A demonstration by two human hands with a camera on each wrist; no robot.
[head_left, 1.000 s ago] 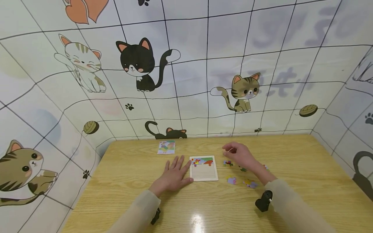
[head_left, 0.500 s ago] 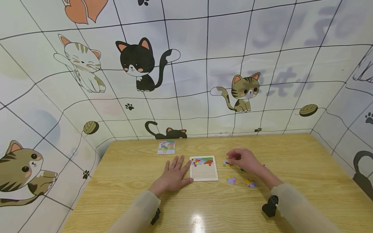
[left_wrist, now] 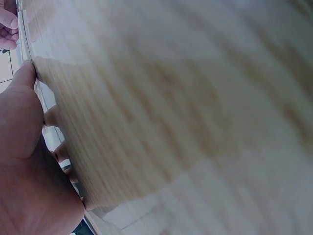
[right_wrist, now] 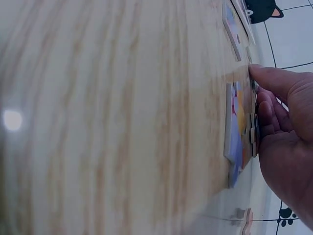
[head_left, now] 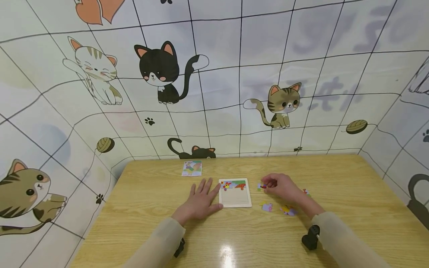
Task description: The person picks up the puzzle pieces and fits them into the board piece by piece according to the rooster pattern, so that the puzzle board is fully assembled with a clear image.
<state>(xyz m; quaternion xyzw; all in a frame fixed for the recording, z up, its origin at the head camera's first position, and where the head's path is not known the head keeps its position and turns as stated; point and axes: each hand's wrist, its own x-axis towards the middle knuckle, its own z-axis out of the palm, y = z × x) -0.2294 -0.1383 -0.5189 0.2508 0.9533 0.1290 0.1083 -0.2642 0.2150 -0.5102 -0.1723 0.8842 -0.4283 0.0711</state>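
My left hand (head_left: 197, 203) lies spread on the table, its thumb and index finger touching the left edge of a white-rimmed puzzle board (head_left: 234, 197). Colourful pieces fill the board's top strip; bare wood shows below. Right of the board, my right hand (head_left: 283, 188) pinches a small multicoloured puzzle piece (head_left: 260, 186) at table level, fingertips covering part of it. In the right wrist view, the thumb of that hand (right_wrist: 293, 112) points down to the tabletop with the other fingers curled. The left wrist view shows the left palm (left_wrist: 24, 161) low over the wood.
Nearer me lie a purple-and-yellow puzzle piece (head_left: 267, 206) and a yellow-and-purple one (head_left: 288, 210). Another piece (head_left: 306, 192) shows beyond the right wrist. A picture card (head_left: 192, 168) lies at the back left, before the wall (head_left: 221, 123) printed with cats.
My right hand has come down and slightly right from above the table to the multicoloured puzzle piece, and its fingers now pinch it. The left hand stays in place.
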